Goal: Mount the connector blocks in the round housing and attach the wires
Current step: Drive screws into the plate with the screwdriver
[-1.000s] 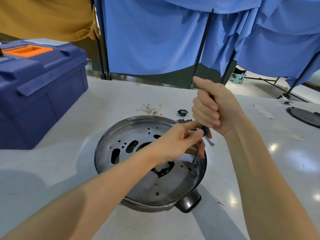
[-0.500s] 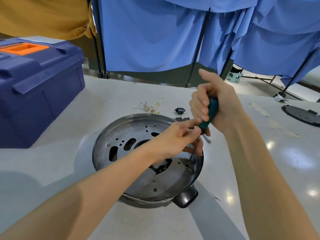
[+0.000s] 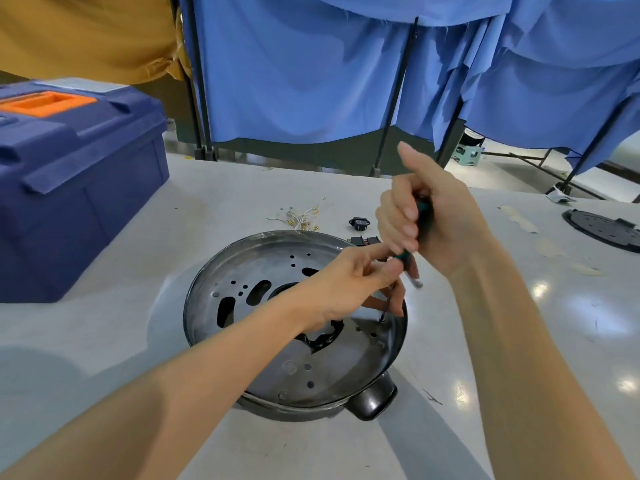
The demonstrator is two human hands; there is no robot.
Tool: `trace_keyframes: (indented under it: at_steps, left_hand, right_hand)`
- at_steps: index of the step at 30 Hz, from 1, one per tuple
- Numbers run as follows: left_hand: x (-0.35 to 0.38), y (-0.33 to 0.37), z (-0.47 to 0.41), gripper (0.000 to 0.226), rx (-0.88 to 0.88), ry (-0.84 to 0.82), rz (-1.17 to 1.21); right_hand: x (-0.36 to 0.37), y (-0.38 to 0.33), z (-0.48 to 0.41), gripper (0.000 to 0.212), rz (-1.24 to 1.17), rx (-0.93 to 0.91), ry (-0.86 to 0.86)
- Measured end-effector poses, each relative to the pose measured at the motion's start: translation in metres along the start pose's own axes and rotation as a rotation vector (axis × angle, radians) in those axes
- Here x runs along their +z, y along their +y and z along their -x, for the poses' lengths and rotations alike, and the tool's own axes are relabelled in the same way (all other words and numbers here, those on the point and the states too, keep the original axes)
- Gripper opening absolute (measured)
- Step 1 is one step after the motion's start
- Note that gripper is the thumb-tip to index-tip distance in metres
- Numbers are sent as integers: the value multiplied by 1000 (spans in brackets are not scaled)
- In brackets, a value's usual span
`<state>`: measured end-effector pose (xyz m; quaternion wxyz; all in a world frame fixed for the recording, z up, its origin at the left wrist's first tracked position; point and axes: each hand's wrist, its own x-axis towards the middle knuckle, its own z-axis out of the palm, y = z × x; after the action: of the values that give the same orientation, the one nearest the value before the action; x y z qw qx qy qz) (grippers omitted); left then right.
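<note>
– Since 1 second ago our right hand [image 3: 427, 225] has turned on the screwdriver [image 3: 424, 216]; more of its green handle shows between our fingers now, and the thumb sticks up.

– How do we hold it?

– Our right fingers are wrapped round the handle, at the middle right of the frame. Our left hand [image 3: 346, 289] reaches in from the lower left and pinches the thin shaft between thumb and fingertips, just under the handle.

– And where is the tip?

– It touches the floor of the round housing [image 3: 197, 306], near the right rim, at a small hole. We cannot tell whether a screw sits there.

– Where is the housing?

– It lies on the pale table [image 3: 114, 341], in the middle of the frame, open side up, with many holes and slots in its floor. A black knob [image 3: 374, 400] juts from its lower right edge. Something black [image 3: 322, 339] shows in the middle opening, beside our left wrist.

– What about the blocks and wires?

– 1 black connector block [image 3: 360, 223] lies on the table just beyond the far rim. A 2nd one [image 3: 365, 241] sits closer to the rim, partly hidden by our right hand. The wires [image 3: 301, 216], with gold ends, lie in a loose heap to the left of them.

– Anything else?

– A blue toolbox [image 3: 69, 188] with an orange handle stands at the upper left. A black disc [image 3: 602, 230] lies at the right edge. Blue curtains [image 3: 294, 81] hang across the top.
</note>
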<state>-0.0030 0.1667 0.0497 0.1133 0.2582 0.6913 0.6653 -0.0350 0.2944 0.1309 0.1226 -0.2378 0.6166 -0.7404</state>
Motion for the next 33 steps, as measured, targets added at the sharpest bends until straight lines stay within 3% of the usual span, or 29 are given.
trace_keyframes:
  at_steps: [1,3,6,8,10,12,15,16,18,21,23,25,27,31,33]
  left_hand:
    - [0,0,0,22,-9,-1,-7]
    - [0,0,0,27,-13,17,-17]
    - [3,0,1,29,16,60,-6]
    - [4,0,0,28,38,54,-9]
    - [3,0,1,27,37,31,-10]
    - [2,1,1,26,26,24,-13]
    - [2,4,-1,22,0,3,-43]
    - [3,4,-2,22,-7,-8,-37]
    - [3,3,-2,26,-17,-11,-38]
    - [2,0,0,29,3,17,-9]
    - [4,1,0,30,13,28,55]
    - [4,0,0,29,34,22,67]
    - [2,0,1,25,40,19,53]
    - [0,2,-1,24,-2,20,8]
    - [1,2,-2,26,-14,4,7]
  right_hand:
    - [-3,-2,0,66,33,25,-51]
    - [-2,1,-3,67,49,12,22]
    - [15,18,-6,66,86,-182,414]
    - [26,29,-5,70,252,-357,684]
    - [31,35,-1,73,331,-438,747]
    - [24,28,1,66,175,-311,566]
    - [-3,3,-1,64,-77,23,75]
    - [-9,0,-2,65,-101,66,-21]
    - [-9,1,-1,65,-108,84,-54]
    - [5,12,-3,65,-67,-53,271]
    - [16,22,-1,71,61,-243,573]
    - [27,30,1,74,225,-382,741]
    - [26,30,3,70,225,-366,661]
    - [-5,1,-1,65,-21,15,27]
    - [-9,-1,-3,67,-35,52,-69]
